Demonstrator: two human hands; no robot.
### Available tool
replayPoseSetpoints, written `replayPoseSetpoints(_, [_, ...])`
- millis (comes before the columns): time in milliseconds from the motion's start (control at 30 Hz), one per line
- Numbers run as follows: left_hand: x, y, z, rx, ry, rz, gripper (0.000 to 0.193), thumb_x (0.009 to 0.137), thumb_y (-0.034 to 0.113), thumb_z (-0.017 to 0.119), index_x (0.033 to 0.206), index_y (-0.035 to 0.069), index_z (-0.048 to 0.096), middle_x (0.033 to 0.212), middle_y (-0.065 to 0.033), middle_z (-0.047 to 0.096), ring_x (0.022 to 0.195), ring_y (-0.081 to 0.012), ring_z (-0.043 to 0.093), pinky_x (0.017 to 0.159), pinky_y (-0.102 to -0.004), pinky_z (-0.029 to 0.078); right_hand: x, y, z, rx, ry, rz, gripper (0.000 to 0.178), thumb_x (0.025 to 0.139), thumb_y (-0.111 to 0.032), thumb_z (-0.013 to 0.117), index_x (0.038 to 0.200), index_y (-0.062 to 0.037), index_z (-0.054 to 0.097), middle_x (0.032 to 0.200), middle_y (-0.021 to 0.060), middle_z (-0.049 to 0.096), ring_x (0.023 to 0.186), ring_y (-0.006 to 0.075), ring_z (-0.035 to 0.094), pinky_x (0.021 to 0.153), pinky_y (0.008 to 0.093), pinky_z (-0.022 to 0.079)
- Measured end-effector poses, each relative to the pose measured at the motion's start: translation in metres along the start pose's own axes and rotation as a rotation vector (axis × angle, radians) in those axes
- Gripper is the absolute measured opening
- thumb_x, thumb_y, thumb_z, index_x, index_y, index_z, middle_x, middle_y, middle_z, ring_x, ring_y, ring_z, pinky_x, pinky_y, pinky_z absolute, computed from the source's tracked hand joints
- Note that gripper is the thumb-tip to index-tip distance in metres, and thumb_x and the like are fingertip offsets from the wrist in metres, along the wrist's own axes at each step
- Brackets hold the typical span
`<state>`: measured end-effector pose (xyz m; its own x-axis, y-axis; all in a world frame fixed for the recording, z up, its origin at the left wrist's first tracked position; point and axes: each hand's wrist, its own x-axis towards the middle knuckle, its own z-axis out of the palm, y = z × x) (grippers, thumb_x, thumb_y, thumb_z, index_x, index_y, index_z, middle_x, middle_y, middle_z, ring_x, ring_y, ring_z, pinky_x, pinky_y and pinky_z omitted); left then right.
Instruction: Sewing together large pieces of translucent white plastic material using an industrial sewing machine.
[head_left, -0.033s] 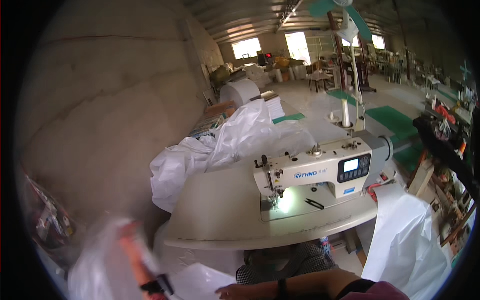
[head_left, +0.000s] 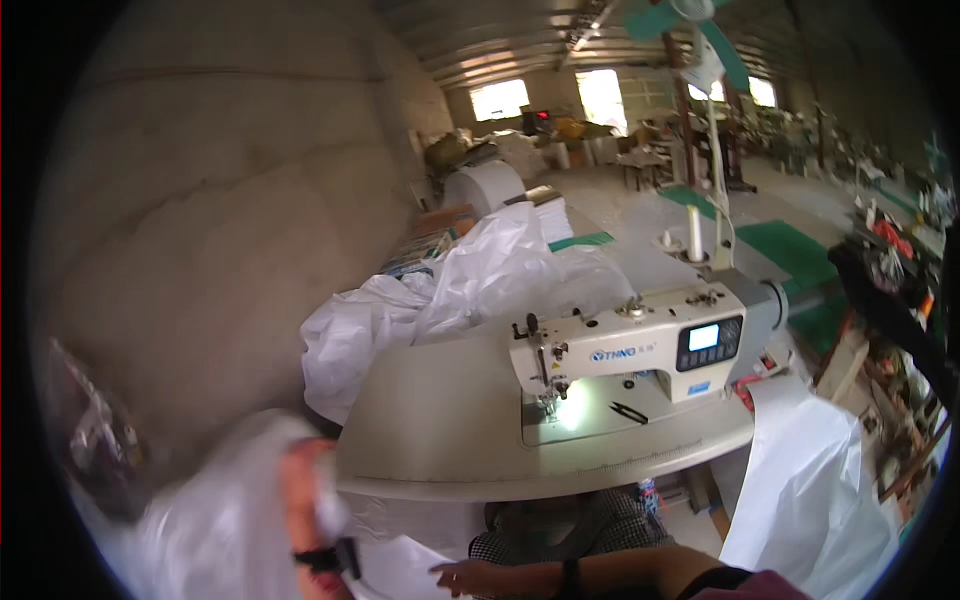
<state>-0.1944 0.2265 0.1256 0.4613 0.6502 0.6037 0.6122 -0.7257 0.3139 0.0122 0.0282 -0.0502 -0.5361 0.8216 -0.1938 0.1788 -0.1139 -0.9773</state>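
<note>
At the lower left, my left hand point(head_left: 308, 462) is smeared by motion among white plastic sheeting point(head_left: 225, 500); its fingers cannot be made out. A dark band circles that wrist. My right hand point(head_left: 465, 577), low in the middle, has its fingers closed at the edge of a white plastic sheet point(head_left: 405, 562) over my lap. Beyond both hands stands a white sewing machine point(head_left: 625, 345) with a lit screen and a lit needle area. Black thread snips point(head_left: 629, 412) lie on its bed, right of the needle.
More crumpled white sheeting point(head_left: 480, 270) is heaped behind the machine table point(head_left: 430, 440). A white sheet point(head_left: 805, 480) hangs at the table's right end. A bare wall point(head_left: 220, 240) rises on the left. Thread cones point(head_left: 694, 235) and a fan point(head_left: 705, 70) stand behind the machine.
My left hand has moved right, toward the table's left edge, and the white sheeting beside it has shifted. My right hand is almost where it was. The view has tilted slightly.
</note>
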Motion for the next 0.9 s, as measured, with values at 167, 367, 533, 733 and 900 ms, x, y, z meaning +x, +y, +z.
replayPoseSetpoints(167, [-0.080, 0.035, 0.186, -0.170, -0.496, -0.061, 0.029, 0.084, 0.019, 0.048, 0.103, 0.004, 0.064, 0.105, -0.0130, 0.063, 0.104, -0.0291, 0.054, 0.090, -0.0376, 0.040, -0.054, 0.004, -0.077, -0.307, 0.723, -0.347, 0.033, 0.085, -0.021, 0.059, 0.113, -0.0032, 0.053, 0.085, 0.0117, 0.064, 0.069, 0.0227, 0.064, 0.066, 0.0351, 0.052])
replayPoseSetpoints(367, [-0.163, 0.080, 0.221, -0.354, -0.671, -0.172, 0.028, 0.084, 0.016, 0.049, 0.104, 0.005, 0.064, 0.103, -0.0126, 0.064, 0.103, -0.0291, 0.055, 0.089, -0.0364, 0.041, -0.043, -0.033, -0.096, -0.532, 0.656, -0.263, 0.072, 0.077, -0.041, 0.069, 0.129, -0.0012, 0.039, 0.112, 0.0212, 0.055, 0.104, 0.0325, 0.055, 0.087, 0.0405, 0.045])
replayPoseSetpoints(533, [-0.179, 0.099, 0.105, -0.558, -0.695, -0.295, 0.027, 0.084, 0.014, 0.049, 0.105, 0.006, 0.064, 0.101, -0.0123, 0.065, 0.103, -0.0292, 0.055, 0.089, -0.0354, 0.042, -0.009, -0.030, -0.074, -0.750, 0.450, -0.274, 0.105, 0.070, -0.053, 0.071, 0.140, 0.0038, 0.018, 0.137, 0.0259, 0.034, 0.129, 0.0381, 0.033, 0.106, 0.0433, 0.028])
replayPoseSetpoints(733, [-0.169, 0.004, -0.040, -0.030, 0.508, -0.669, 0.040, 0.080, 0.028, 0.068, 0.107, 0.001, 0.060, 0.099, -0.0146, 0.064, 0.086, -0.0190, 0.061, 0.075, -0.0300, 0.048, 0.036, 0.031, -0.049, -0.594, 0.464, -0.308, 0.087, 0.080, -0.042, 0.065, 0.140, 0.0019, 0.019, 0.127, 0.0273, 0.045, 0.118, 0.0375, 0.046, 0.097, 0.0410, 0.039])
replayPoseSetpoints(900, [-0.092, -0.057, -0.010, -1.028, 0.494, -0.861, 0.057, 0.082, 0.034, 0.067, 0.123, -0.001, 0.048, 0.111, -0.0103, 0.058, 0.098, -0.0185, 0.058, 0.081, -0.0333, 0.048, 0.050, 0.049, -0.008, -0.619, -0.076, -0.067, 0.048, 0.082, -0.014, 0.052, 0.128, -0.0010, 0.044, 0.107, 0.0147, 0.058, 0.095, 0.0301, 0.057, 0.087, 0.0388, 0.046])
